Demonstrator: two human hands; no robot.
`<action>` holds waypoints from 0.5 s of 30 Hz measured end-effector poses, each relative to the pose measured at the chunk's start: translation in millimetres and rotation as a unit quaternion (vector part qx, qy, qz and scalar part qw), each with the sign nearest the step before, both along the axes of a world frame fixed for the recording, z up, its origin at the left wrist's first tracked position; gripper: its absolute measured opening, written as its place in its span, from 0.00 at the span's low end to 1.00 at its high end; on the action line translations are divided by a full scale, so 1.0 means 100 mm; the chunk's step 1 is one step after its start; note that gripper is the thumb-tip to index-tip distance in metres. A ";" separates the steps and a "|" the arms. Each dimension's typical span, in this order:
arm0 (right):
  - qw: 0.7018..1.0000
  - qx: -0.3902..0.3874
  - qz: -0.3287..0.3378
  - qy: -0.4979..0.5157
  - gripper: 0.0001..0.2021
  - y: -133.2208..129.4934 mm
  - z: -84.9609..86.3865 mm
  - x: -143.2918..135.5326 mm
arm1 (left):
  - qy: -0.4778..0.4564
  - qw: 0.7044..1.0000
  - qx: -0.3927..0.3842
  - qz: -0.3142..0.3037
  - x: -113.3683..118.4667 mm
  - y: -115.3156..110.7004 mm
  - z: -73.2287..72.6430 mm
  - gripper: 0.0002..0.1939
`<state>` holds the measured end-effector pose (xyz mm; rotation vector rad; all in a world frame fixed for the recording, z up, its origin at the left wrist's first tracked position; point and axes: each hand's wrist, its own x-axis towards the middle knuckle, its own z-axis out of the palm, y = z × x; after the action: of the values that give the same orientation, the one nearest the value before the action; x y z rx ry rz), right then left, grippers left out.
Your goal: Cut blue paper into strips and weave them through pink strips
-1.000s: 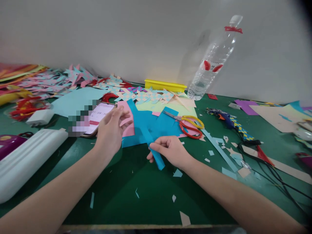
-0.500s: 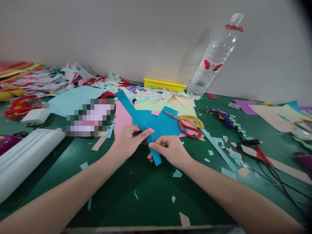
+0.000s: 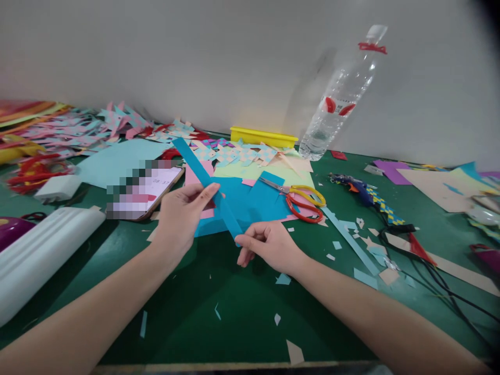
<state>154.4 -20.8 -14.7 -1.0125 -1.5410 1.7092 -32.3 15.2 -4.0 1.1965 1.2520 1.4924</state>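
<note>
A long blue paper strip slants between my hands above the table. My left hand pinches it near the middle with thumb and fingers, and its upper end sticks out beyond. At the lower end, my right hand grips the strip between thumb and forefinger. Behind the strip lie blue paper pieces on top of pink and pale green sheets. Scissors with one yellow and one red handle rest on this paper, just beyond my right hand, blades pointing left.
A phone lies left of my left hand, near a white charger and a long white object. At the back stand a yellow tray and a leaning bottle. Paper scraps and black cables litter the right.
My left hand has slid up the strip and moved left, away from my right hand. My right hand now holds the strip's lower end, and more of the strip shows between them.
</note>
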 end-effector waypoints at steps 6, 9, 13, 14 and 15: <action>0.996 0.059 0.019 -0.062 0.17 -0.05 0.03 -0.01 | -0.127 0.991 0.036 0.037 -0.05 0.07 0.08 0.06; 0.994 0.072 0.029 -0.076 0.17 -0.05 0.05 -0.01 | -0.159 0.985 0.052 0.031 -0.11 0.10 0.12 0.04; 0.993 0.072 0.035 -0.082 0.16 -0.05 0.05 0.00 | -0.199 0.976 0.062 0.063 -0.22 0.14 0.16 0.05; 0.994 0.071 0.034 -0.081 0.16 -0.05 0.05 0.00 | -0.211 0.973 0.060 0.072 -0.24 0.15 0.17 0.05; 0.994 0.069 0.034 -0.083 0.16 -0.05 0.05 0.00 | -0.221 0.970 0.057 0.079 -0.25 0.16 0.17 0.05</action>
<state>154.1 -26.2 -9.9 -1.0628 -1.7913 1.5704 -57.4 31.3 12.8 0.7830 0.9821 1.8460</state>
